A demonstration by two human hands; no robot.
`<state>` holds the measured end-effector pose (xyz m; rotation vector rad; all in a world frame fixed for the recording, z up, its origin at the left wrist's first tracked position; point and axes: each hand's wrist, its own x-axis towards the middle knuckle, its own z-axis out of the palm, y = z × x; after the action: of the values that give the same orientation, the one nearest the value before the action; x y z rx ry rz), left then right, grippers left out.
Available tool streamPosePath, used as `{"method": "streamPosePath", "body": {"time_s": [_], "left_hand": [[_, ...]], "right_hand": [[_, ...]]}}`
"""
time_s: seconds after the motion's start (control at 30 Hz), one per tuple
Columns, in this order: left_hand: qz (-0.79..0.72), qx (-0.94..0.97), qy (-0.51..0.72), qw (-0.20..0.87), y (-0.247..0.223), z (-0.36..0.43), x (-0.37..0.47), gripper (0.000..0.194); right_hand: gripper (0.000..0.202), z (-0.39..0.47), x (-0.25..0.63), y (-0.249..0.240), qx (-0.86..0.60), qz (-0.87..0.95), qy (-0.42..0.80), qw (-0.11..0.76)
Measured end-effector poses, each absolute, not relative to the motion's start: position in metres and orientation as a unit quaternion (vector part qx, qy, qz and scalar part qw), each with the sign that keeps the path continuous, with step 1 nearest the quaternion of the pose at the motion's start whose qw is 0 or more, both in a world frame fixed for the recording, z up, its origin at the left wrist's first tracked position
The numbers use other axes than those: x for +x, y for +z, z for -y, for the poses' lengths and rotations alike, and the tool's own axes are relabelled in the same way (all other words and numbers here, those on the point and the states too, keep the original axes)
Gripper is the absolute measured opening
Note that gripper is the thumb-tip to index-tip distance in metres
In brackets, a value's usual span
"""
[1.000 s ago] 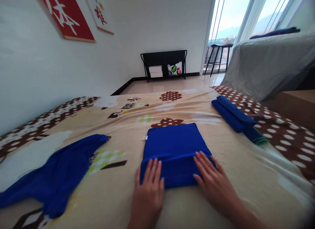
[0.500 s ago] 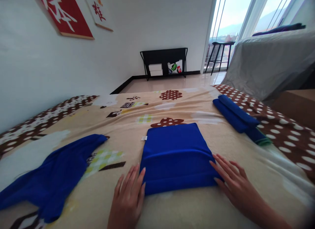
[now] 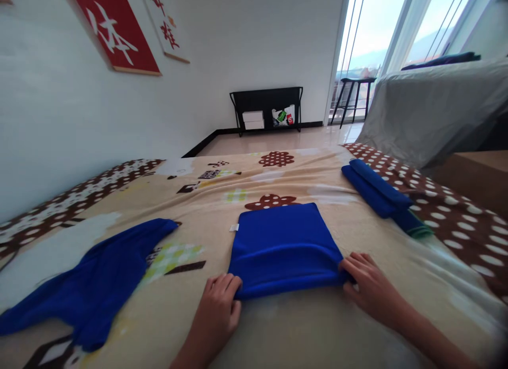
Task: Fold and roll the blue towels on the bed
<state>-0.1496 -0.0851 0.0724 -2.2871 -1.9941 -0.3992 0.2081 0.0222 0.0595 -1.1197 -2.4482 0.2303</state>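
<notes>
Where folded blue towel lies flat at bed centre on patterned blanket, both hands grip near corners. Left hand: fingers curled, pinching left near corner. Right hand: fingers curled, clamped on right near corner. Near edge lifted slightly off blanket. Unfolded blue cloth well apart, left. Stacked blue towels well apart, far right near bed edge. Bare blanket on both sides of towel and beyond far edge.

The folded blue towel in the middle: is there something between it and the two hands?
Nothing visible. The left hand grips the near left corner of the folded blue towel, and the right hand grips its near right corner; both touch the cloth directly.
</notes>
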Motion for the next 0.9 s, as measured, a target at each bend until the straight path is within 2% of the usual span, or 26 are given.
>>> {"method": "streamPosePath", "body": {"time_s": [0.07, 0.13, 0.23, 0.3, 0.37, 0.43, 0.5, 0.57, 0.63, 0.77, 0.83, 0.9], "left_hand": [[0.672, -0.733, -0.098, -0.027, 0.08, 0.089, -0.151, 0.03], [0.695, -0.714, -0.077, -0.039, 0.08, 0.093, -0.149, 0.031], [0.735, -0.659, -0.119, 0.109, 0.068, 0.094, -0.123, 0.035], [0.693, -0.67, -0.177, 0.197, 0.058, 0.091, -0.096, 0.039], [0.601, -0.746, -0.198, 0.207, 0.048, 0.089, -0.077, 0.041], [0.539, -0.801, -0.167, 0.2, 0.041, 0.091, -0.078, 0.043], [0.56, -0.789, -0.13, 0.217, 0.037, 0.099, -0.099, 0.049], [0.612, -0.746, -0.119, 0.234, 0.036, 0.107, -0.122, 0.052], [0.643, -0.714, -0.127, 0.244, 0.039, 0.11, -0.129, 0.052], [0.571, -0.793, -0.113, 0.178, 0.047, 0.091, -0.106, 0.057], [0.556, -0.816, -0.092, 0.128, 0.048, 0.084, -0.107, 0.056], [0.596, -0.79, -0.081, 0.121, 0.047, 0.084, -0.124, 0.054]], "right_hand": [[0.022, -0.018, 0.213, 0.062, -0.416, 0.885, 0.109, 0.18], [0.021, -0.011, 0.212, 0.056, -0.429, 0.884, 0.094, 0.16], [0.025, 0.004, 0.19, 0.043, -0.466, 0.861, -0.035, 0.203], [0.035, 0.015, 0.168, 0.036, -0.44, 0.854, -0.105, 0.257], [0.043, 0.023, 0.153, 0.032, -0.361, 0.886, -0.11, 0.268], [0.05, 0.024, 0.154, 0.029, -0.297, 0.924, -0.083, 0.227], [0.057, 0.018, 0.17, 0.027, -0.308, 0.93, -0.075, 0.188], [0.063, 0.012, 0.183, 0.029, -0.356, 0.911, -0.087, 0.19], [0.059, 0.012, 0.18, 0.034, -0.386, 0.896, -0.092, 0.202], [0.047, 0.02, 0.138, 0.043, -0.331, 0.926, -0.032, 0.181], [0.048, 0.016, 0.136, 0.04, -0.328, 0.93, -0.007, 0.168], [0.053, 0.006, 0.154, 0.034, -0.379, 0.91, -0.017, 0.169]]}}
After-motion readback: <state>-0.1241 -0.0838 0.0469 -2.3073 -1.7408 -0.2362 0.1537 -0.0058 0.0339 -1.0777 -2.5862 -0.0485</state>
